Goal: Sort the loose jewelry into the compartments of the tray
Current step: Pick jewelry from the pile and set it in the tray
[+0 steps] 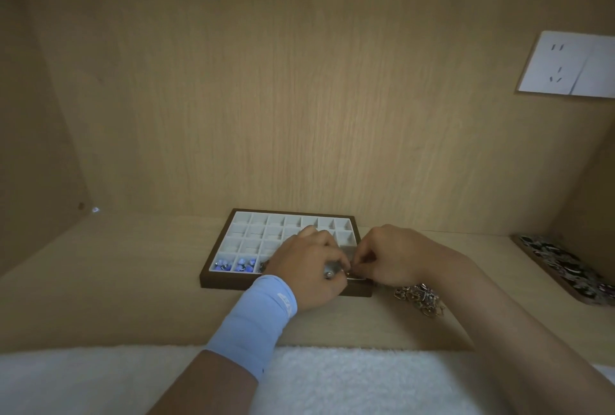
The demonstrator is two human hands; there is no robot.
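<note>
Fingers (336,261) of both hands are curled in tight and meet over the near right corner of the tray (213,277), pinching a small metal piece (330,273) between them: a silvery bit shows under the left thumb, and a gold glint sits beside the right fingertips. What kind of jewelry it is cannot be made out. The left hand (306,270) lies knuckles up across the tray's front row. Its forearm comes in from the lower middle and wears a light blue wristband (259,321). The right hand (396,258) reaches in from the right with the wrist bent and the back of the hand up, and its forearm runs off the bottom right edge. Together the hands hide the tray's right front compartments. The tray is brown-framed with a white grid and stands on the pale wooden table (116,281). Blue beads (246,264) fill its two front left cells, a darker item just beside them is half covered by the left hand, and the cells farther back look bare. A pile of loose jewelry (421,298), gold and silver, lies on the table just right of the tray, partly under the right wrist. Farther right sits a wooden dish (589,302) of dark, blurred items, cut off by the frame edge. A white wall socket (565,65) is on the wooden back panel, and a white fleecy cloth (100,378) spans the foreground.
</note>
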